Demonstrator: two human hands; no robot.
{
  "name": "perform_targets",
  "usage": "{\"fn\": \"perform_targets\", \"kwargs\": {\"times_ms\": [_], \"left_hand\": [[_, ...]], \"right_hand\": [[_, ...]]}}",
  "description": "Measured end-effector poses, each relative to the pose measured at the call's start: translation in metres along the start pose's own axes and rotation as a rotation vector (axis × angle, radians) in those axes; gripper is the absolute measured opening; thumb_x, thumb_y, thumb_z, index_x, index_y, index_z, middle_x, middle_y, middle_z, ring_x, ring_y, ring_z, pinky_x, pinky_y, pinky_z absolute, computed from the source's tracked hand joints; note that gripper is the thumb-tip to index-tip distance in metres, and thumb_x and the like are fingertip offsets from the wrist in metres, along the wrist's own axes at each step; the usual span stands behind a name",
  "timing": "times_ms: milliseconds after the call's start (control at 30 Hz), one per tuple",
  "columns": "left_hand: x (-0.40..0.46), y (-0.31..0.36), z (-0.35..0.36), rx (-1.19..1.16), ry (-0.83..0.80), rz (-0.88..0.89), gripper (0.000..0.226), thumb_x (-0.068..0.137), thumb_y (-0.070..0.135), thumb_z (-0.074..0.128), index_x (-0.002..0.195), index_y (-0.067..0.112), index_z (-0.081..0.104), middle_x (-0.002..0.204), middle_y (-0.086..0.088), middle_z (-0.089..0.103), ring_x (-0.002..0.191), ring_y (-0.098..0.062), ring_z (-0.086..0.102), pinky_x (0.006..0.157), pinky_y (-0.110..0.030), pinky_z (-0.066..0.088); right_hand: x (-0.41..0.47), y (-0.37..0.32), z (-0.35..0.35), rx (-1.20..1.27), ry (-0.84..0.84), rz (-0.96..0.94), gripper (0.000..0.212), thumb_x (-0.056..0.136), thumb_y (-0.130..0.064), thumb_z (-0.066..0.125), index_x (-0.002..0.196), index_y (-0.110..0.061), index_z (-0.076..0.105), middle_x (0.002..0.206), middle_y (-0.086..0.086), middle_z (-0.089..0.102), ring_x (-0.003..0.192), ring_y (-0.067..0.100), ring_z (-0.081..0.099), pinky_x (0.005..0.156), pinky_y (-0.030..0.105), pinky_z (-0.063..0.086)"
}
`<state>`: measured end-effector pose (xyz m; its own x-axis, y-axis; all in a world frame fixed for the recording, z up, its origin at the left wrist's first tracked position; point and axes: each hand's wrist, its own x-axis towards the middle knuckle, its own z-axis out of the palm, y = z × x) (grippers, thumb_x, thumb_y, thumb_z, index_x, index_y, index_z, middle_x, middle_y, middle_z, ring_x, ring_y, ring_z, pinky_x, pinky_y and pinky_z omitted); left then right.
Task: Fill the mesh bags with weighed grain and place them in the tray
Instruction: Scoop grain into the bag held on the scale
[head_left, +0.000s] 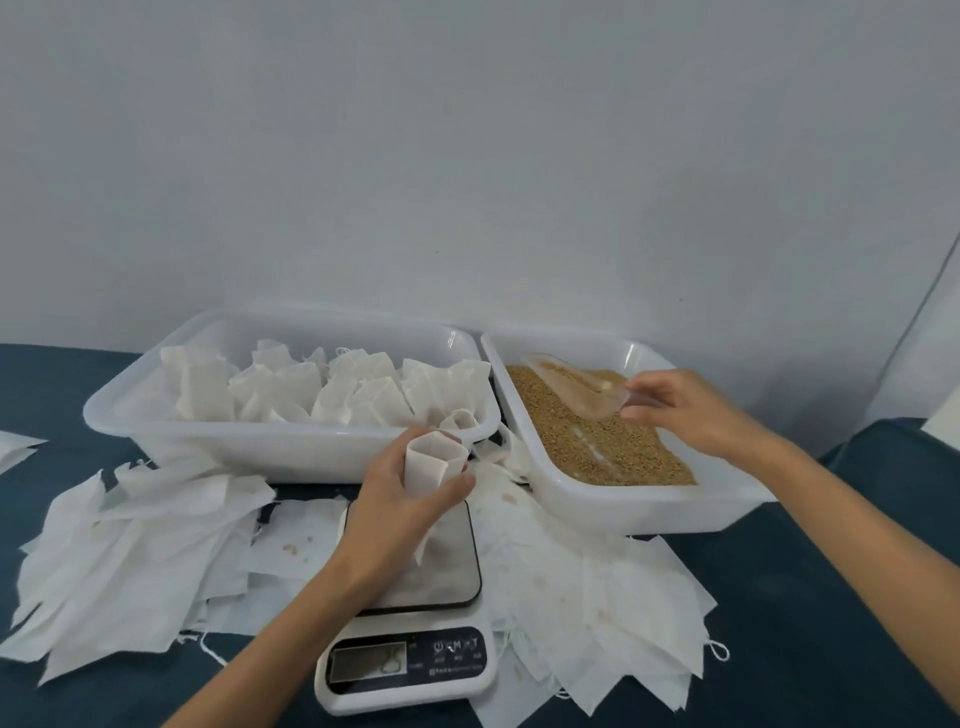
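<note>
Upright — mesh bag (427, 465), mouth up

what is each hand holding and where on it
The left hand grips an open mesh bag around its upper body, over the scale. The right hand holds the clear scoop by its handle end.

Before us: one plain pale grey-white wall (467, 156), bare and evenly lit, filling the upper half of our view. Below it, a desk (831, 597) under a dark teal cloth. At far right, a thin vertical line (919, 306) runs down the wall.
</note>
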<state>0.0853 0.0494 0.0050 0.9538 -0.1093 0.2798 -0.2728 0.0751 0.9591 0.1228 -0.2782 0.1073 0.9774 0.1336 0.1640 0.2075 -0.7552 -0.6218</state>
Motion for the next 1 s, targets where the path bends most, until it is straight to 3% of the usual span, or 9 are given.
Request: {"fn": "perform_targets", "kwargs": {"times_ms": [200,367,500,633,733,833,1000], "left_hand": [[-0.011,-0.003,-0.009,0.032,-0.007,0.009,0.022,0.084,0.024,0.083,0.101,0.028,0.07,0.093,-0.001,0.074,0.082,-0.017,0.07,0.064,-0.027,0.058],[-0.013,-0.004,-0.007,0.081,0.013,-0.014,0.026,0.081,0.033,0.082,0.102,0.03,0.067,0.093,0.005,0.073,0.088,-0.021,0.071,0.069,-0.034,0.06],[-0.014,-0.005,-0.005,0.038,-0.013,0.005,0.03,0.086,0.025,0.083,0.112,0.025,0.067,0.1,0.005,0.075,0.093,-0.017,0.072,0.075,-0.028,0.058],[-0.013,-0.004,-0.006,0.01,-0.005,-0.011,0.03,0.088,0.021,0.083,0.113,0.027,0.067,0.102,0.004,0.075,0.095,-0.016,0.072,0.076,-0.027,0.059],[-0.013,-0.003,-0.006,0.012,-0.001,-0.022,0.033,0.084,0.026,0.083,0.113,0.026,0.067,0.103,0.004,0.075,0.097,-0.019,0.072,0.081,-0.036,0.062],[-0.013,-0.003,-0.007,0.001,-0.002,-0.018,0.034,0.084,0.026,0.082,0.114,0.028,0.067,0.105,0.008,0.075,0.097,-0.015,0.072,0.077,-0.029,0.059],[-0.013,-0.003,-0.006,-0.024,-0.005,-0.017,0.035,0.084,0.022,0.082,0.116,0.026,0.067,0.105,0.006,0.077,0.098,-0.016,0.073,0.078,-0.027,0.057]], "right_hand": [[-0.009,-0.06,0.017,0.048,-0.216,-0.196,0.02,0.089,-0.016,0.075,0.106,-0.027,0.077,0.111,-0.014,0.075,0.112,0.003,0.066,0.098,0.023,0.047],[-0.013,-0.085,0.02,-0.133,-0.144,-0.312,0.03,0.081,-0.018,0.081,0.1,-0.041,0.075,0.102,-0.027,0.073,0.101,-0.011,0.065,0.081,0.007,0.045],[-0.011,-0.096,0.017,-0.228,-0.093,-0.321,0.034,0.077,-0.018,0.084,0.097,-0.043,0.072,0.097,-0.026,0.073,0.097,-0.019,0.061,0.082,-0.002,0.039],[-0.01,-0.103,0.016,-0.299,-0.081,-0.285,0.039,0.075,-0.017,0.084,0.101,-0.042,0.069,0.096,-0.029,0.066,0.093,-0.024,0.057,0.083,0.006,0.039],[-0.009,-0.105,0.017,-0.324,-0.078,-0.264,0.037,0.076,-0.017,0.084,0.107,-0.036,0.073,0.099,-0.024,0.069,0.096,-0.015,0.058,0.09,0.017,0.041],[-0.009,-0.107,0.016,-0.348,-0.069,-0.264,0.036,0.077,-0.019,0.084,0.108,-0.035,0.074,0.102,-0.021,0.071,0.102,-0.006,0.059,0.096,0.032,0.044],[-0.007,-0.109,0.014,-0.402,-0.062,-0.298,0.036,0.077,-0.022,0.084,0.109,-0.035,0.075,0.104,-0.019,0.072,0.105,0.002,0.062,0.099,0.039,0.046]]}}
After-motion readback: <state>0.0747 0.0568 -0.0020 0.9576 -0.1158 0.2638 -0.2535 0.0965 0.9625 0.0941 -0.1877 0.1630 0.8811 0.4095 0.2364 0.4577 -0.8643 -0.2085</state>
